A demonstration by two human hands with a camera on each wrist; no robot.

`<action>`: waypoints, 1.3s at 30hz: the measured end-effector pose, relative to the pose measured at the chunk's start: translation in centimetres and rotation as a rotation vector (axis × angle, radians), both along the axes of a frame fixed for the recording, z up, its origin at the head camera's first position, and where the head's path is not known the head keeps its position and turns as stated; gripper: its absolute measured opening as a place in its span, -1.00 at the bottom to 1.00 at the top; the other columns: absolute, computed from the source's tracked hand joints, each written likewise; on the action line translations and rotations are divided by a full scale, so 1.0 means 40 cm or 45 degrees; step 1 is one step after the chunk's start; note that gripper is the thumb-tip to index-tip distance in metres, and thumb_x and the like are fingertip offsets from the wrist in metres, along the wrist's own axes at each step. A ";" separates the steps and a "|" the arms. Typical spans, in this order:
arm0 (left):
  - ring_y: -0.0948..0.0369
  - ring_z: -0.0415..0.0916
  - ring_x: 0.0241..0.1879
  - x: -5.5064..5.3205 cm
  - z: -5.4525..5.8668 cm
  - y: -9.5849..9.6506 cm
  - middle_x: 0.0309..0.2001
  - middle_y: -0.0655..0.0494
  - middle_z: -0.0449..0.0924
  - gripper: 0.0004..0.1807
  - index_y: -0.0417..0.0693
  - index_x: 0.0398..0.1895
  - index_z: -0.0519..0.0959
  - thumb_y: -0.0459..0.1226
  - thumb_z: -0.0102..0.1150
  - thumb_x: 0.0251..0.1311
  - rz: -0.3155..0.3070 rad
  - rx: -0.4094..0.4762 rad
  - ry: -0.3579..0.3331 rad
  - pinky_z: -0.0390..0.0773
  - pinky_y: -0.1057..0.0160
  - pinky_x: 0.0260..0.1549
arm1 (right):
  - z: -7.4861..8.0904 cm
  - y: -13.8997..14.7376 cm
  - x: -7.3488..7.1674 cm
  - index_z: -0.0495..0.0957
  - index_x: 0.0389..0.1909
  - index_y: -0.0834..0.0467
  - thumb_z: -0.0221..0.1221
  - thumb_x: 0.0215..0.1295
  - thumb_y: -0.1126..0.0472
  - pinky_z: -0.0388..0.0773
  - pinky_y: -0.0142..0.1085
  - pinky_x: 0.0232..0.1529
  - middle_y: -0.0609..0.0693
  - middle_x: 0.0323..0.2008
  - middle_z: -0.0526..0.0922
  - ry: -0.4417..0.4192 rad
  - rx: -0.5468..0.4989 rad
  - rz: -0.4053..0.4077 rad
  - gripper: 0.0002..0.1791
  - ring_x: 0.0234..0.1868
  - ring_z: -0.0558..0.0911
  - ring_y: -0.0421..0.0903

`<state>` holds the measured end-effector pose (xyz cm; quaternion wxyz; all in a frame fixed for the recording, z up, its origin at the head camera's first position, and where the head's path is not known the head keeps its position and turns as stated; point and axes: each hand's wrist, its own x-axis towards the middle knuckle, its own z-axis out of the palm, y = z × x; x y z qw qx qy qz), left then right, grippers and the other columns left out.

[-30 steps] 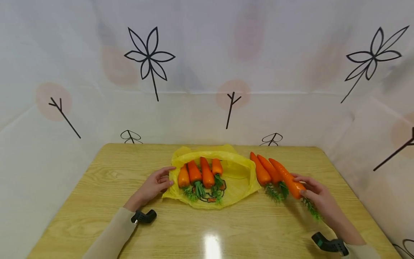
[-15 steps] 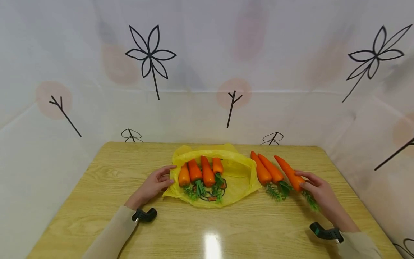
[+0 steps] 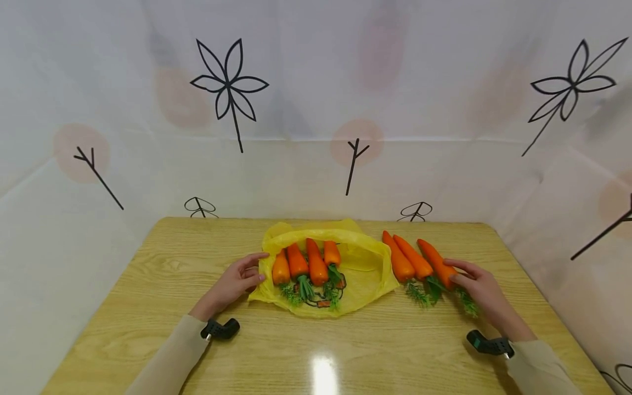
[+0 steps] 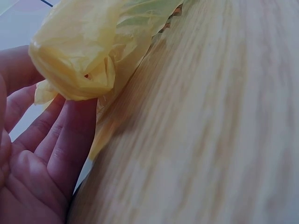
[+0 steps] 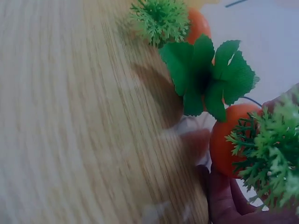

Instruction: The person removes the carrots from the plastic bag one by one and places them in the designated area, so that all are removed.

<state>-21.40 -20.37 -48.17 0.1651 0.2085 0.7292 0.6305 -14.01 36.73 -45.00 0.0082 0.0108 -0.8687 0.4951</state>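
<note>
hands (image 3: pixel 231 285) on yellow bag (image 3: pixel 364 258), carrot (image 3: pixel 432 257), table (image 3: pixel 247 356)

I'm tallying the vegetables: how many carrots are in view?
7. Four carrots lie in the yellow bag; two more carrots lie on the table right of it; the right hand holds another carrot farther right. Others could be hidden inside the bag.
</note>
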 end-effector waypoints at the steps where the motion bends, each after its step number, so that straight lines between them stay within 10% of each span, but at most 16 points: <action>1: 0.25 0.23 -0.56 0.000 0.000 0.000 -0.52 0.05 0.30 -0.40 -0.04 0.47 0.27 -0.29 0.17 0.41 -0.001 0.000 0.002 0.32 0.32 -0.51 | -0.001 0.000 -0.003 0.40 0.37 0.26 0.10 0.52 0.04 0.47 -0.50 -0.14 0.08 0.31 0.38 -0.004 0.007 -0.004 -0.46 -0.01 0.47 -0.50; 7: 0.25 0.24 -0.56 0.000 0.001 0.000 -0.52 0.05 0.29 -0.40 -0.05 0.47 0.27 -0.30 0.17 0.41 -0.008 0.005 0.007 0.32 0.32 -0.51 | 0.000 -0.008 -0.018 0.37 0.37 0.32 0.11 0.50 0.00 0.45 -0.57 -0.13 0.40 0.36 0.27 -0.018 0.016 -0.033 -0.39 -0.05 0.42 -0.61; 39: 0.25 0.20 -0.59 0.001 0.004 -0.001 -0.55 0.08 0.24 -0.40 -0.05 0.48 0.26 -0.29 0.16 0.42 -0.004 -0.012 -0.017 0.31 0.32 -0.52 | 0.029 -0.015 -0.014 0.33 0.37 0.40 0.17 0.47 0.08 0.51 -0.54 -0.16 0.45 0.27 0.39 0.048 0.021 -0.025 -0.37 -0.03 0.45 -0.59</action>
